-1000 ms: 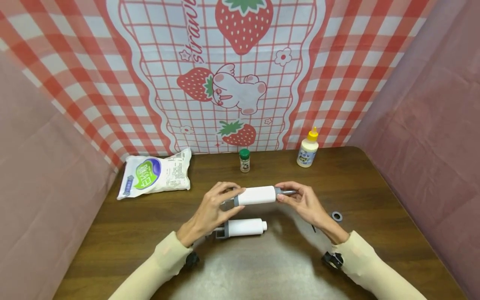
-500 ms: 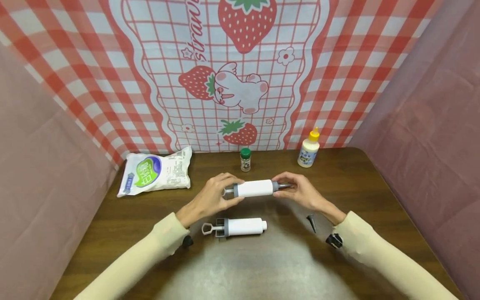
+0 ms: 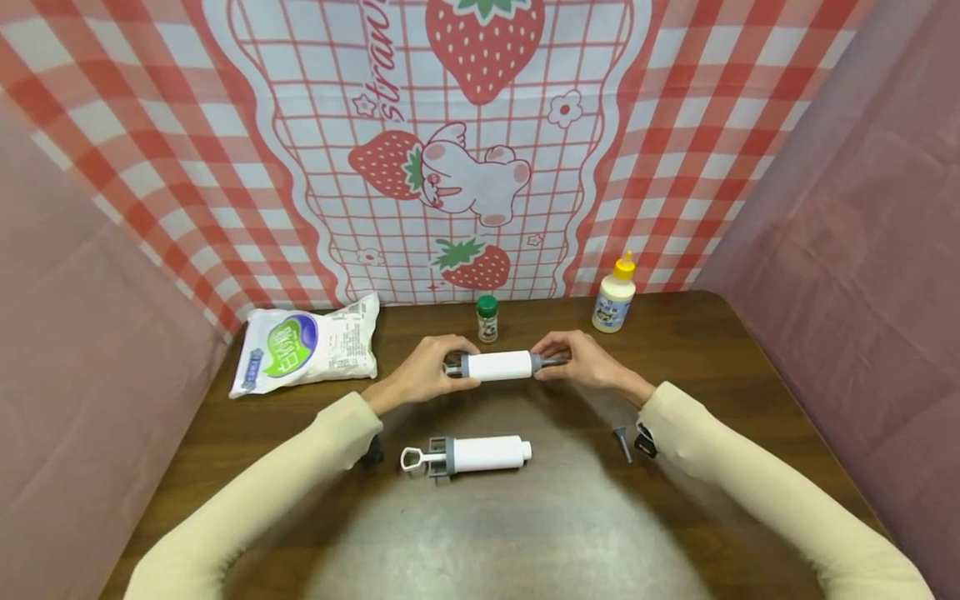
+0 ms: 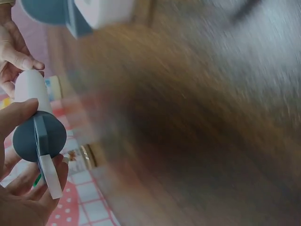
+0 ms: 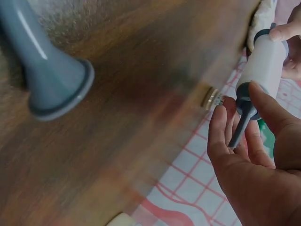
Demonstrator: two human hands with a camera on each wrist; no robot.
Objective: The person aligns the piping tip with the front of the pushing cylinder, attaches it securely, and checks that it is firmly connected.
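Observation:
In the head view a white syringe-type press [image 3: 500, 366] with grey end caps is held level above the table. My left hand [image 3: 429, 372] grips its grey collar at the plunger end, the thumb on the barrel in the left wrist view. My right hand [image 3: 581, 362] pinches the grey cap at the other end; a thin grey nozzle [image 5: 241, 127] points out toward its palm. A second white press [image 3: 487, 454], with its plunger handle at left, lies nearer me. A loose grey nozzle [image 3: 623, 446] with a flared base lies beside my right wrist.
On the table [image 3: 480, 533], a white bag with green and purple print [image 3: 303, 346] lies at back left. A small green-capped jar [image 3: 487, 318] stands at the back middle. A yellow-capped bottle [image 3: 613, 293] stands at back right. A checked strawberry cloth [image 3: 330, 108] hangs behind.
Both hands have moved away from me with the press, farther from the second one. The grey ring at right is no longer visible; the loose nozzle has come out from behind my right arm.

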